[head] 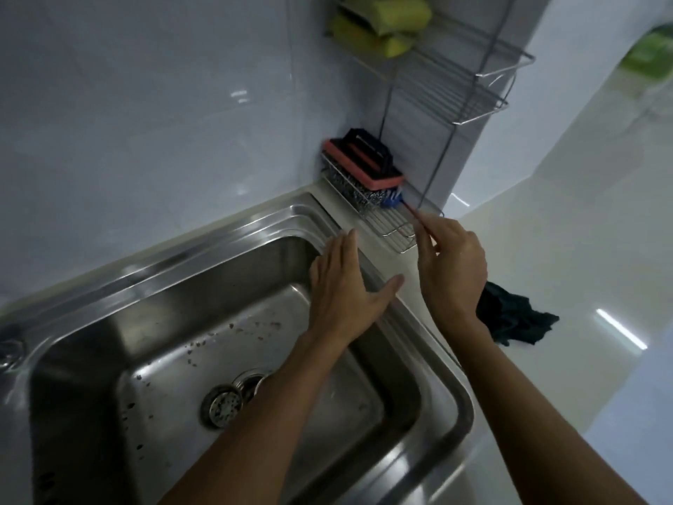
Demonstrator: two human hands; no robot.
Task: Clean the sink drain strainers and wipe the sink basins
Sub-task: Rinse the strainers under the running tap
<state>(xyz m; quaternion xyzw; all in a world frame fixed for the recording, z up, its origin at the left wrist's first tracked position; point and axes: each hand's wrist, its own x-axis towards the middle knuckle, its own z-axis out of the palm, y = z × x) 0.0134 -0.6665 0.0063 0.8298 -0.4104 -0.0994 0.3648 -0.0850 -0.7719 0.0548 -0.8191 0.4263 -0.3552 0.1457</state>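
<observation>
A steel sink basin [174, 322] fills the lower left, its floor speckled with brown bits. A round drain strainer [222, 405] lies tilted beside the drain opening [251, 382], partly hidden by my left forearm. My left hand [344, 286] hovers flat and open over the basin's right rim. My right hand [451, 264] is shut on the thin red handle of a small brush [392, 203], whose blue bristled head rests in the wire caddy [386, 224] on the counter corner.
In the caddy sit a black-and-pink scrub pad [364, 162] and steel wool [349, 185]. A dark green cloth [510, 315] lies on the white counter at right. A wire wall rack [455, 71] holds yellow-green sponges [378, 23]. A tap base [11, 349] shows at far left.
</observation>
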